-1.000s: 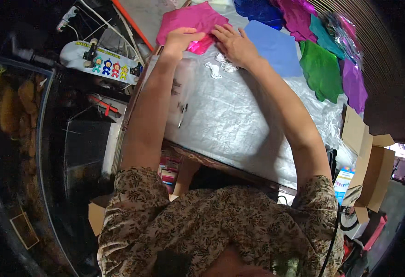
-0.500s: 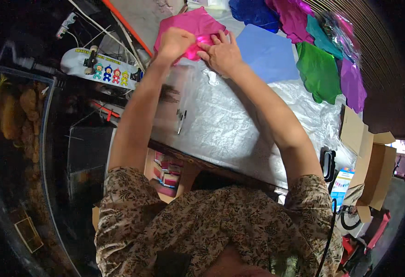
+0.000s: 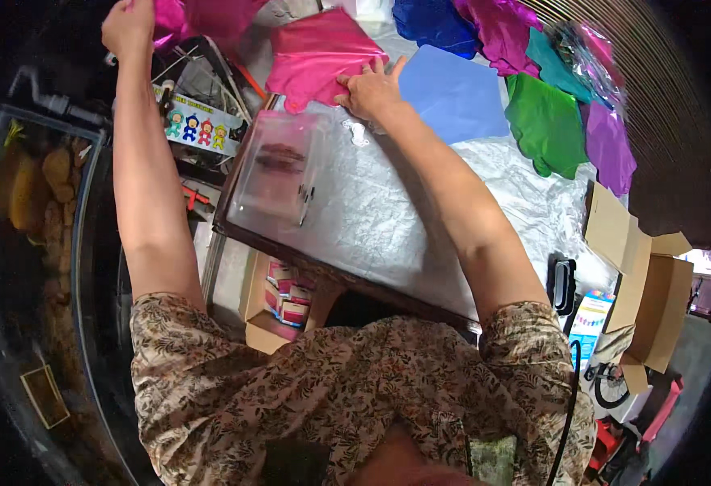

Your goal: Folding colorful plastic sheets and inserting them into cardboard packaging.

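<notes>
My left hand is raised at the far left, its fingers closed on a shiny magenta foil sheet that stretches off to the right at the upper edge. On the table lies a pink foil sheet; whether the two are joined I cannot tell. My right hand rests spread, its fingertips on the pink sheet's lower right edge. Beside that hand is a flat light-blue sheet. A small white cutout sits just below my right hand, and a clear plastic bag lies nearer me.
Crumpled silvery plastic covers the table. Blue, green and purple foil pieces lie toward the right. An open cardboard box stands at the right, a skateboard and a glass tank at the left.
My left hand has swung far to the left and up from the pink sheet, drawing magenta foil with it. My right hand stays at the pink sheet's edge, fingers more spread.
</notes>
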Demonstrator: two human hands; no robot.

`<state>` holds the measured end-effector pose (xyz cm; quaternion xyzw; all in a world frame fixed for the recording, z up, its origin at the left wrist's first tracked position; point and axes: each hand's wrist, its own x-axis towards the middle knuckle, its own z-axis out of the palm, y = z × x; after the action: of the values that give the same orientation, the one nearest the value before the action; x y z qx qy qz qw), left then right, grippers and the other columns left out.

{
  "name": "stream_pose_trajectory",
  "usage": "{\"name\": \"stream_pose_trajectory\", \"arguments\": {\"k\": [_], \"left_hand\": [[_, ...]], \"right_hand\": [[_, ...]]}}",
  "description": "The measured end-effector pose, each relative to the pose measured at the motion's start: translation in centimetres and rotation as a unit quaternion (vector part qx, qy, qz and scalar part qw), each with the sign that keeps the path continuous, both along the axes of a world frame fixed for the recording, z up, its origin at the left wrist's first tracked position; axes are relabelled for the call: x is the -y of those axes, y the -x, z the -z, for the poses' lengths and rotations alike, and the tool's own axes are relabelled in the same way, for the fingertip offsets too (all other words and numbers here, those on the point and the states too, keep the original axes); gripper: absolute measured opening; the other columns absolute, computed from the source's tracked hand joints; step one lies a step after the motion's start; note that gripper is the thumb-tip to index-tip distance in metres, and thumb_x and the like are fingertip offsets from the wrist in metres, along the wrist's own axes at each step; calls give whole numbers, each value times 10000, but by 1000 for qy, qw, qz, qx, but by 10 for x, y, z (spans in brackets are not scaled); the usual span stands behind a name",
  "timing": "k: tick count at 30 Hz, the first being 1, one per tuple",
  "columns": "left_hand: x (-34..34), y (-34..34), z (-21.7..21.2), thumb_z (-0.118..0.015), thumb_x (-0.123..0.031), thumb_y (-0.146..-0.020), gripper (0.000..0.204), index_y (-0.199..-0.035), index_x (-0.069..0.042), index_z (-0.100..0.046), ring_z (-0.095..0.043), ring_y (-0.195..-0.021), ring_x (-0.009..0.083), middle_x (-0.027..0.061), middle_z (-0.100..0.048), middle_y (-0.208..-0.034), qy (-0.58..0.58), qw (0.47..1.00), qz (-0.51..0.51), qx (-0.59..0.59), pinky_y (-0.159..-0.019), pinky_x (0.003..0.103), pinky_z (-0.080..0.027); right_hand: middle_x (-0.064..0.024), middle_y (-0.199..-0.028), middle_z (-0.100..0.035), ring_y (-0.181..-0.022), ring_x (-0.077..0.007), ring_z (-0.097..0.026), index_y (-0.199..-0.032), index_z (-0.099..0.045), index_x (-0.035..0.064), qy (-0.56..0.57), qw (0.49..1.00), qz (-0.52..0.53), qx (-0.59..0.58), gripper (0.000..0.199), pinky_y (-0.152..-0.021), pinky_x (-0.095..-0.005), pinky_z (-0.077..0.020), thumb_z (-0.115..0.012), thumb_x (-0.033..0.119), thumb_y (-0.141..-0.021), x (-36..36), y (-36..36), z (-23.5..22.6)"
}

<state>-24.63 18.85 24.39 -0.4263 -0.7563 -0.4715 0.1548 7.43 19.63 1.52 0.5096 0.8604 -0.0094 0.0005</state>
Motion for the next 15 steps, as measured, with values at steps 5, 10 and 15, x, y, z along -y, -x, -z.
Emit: {"name": "stream_pose_trajectory", "arguments": {"k": [5,10,15], "left_hand": [[36,-84,-30,-657,-190,-934,229,-939,38,-672,-571,-672,187,133,-647,-727,-48,967,240,-78,-657,370,-482],[98,-214,-8,-669,-121,-926,134,-942,12,-678,-619,-700,139,83,-674,-737,-58,893,444,-50,-655,327,-491],[118,-318,96,-641,-182,-916,209,-1064,-54,-715,-691,-868,290,101,-729,-1009,-68,714,678,-162,-765,386,-534]], "right_hand": [[-176,-1339,-621,-1329,-406,-491,-1451,-527,285,59,983,-7,-177,525,-1058,-733,-246,-544,498,-972,2,-29,-18],[-107,-1078,-748,-963,-182,-686,-1305,-652,77,74,913,1,-401,417,-814,-331,-518,-583,343,-992,22,-150,-75],[-66,-1100,-733,-990,-98,-637,-1301,-658,42,-157,893,73,-416,338,-870,-260,-504,-607,193,-1003,119,-304,-131]]}}
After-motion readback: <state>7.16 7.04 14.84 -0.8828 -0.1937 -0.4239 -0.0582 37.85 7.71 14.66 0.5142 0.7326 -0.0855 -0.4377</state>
